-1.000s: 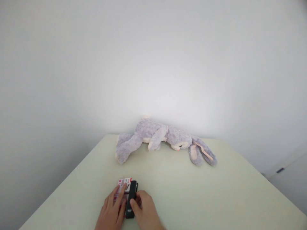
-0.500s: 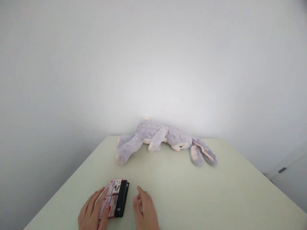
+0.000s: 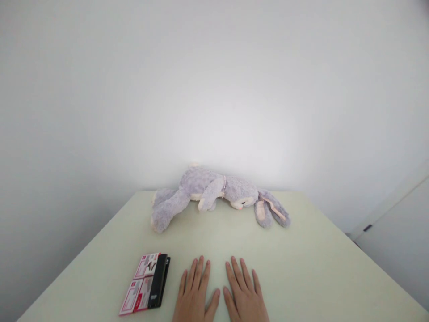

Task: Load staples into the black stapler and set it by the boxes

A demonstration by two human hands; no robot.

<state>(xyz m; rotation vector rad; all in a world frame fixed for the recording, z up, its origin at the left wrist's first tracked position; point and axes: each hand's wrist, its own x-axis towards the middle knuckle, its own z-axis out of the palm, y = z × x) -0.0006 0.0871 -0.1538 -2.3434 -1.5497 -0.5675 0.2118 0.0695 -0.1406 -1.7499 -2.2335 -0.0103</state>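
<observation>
My left hand [image 3: 196, 293] lies flat on the table, palm down, fingers spread and holding nothing. Beside it, my right hand [image 3: 245, 293] rests the same way, also with nothing in it; the two thumbs point toward each other with a small gap. To the left of my left hand, apart from it, is a black stapler [image 3: 158, 281]. It lies along the right side of small red-and-white printed boxes [image 3: 139, 286], which carry a picture of a stapler.
A pale green table [image 3: 301, 259] reaches to a white wall [image 3: 214, 89]. A lilac plush rabbit [image 3: 201, 183] lies on its side along the back edge, ears to the right. A dark fitting [image 3: 368, 227] shows on a white surface at far right.
My left hand has left the printed boxes and moved right onto the table. My right hand has shifted right and flattened, fingers spread. The whole view has shifted slightly.
</observation>
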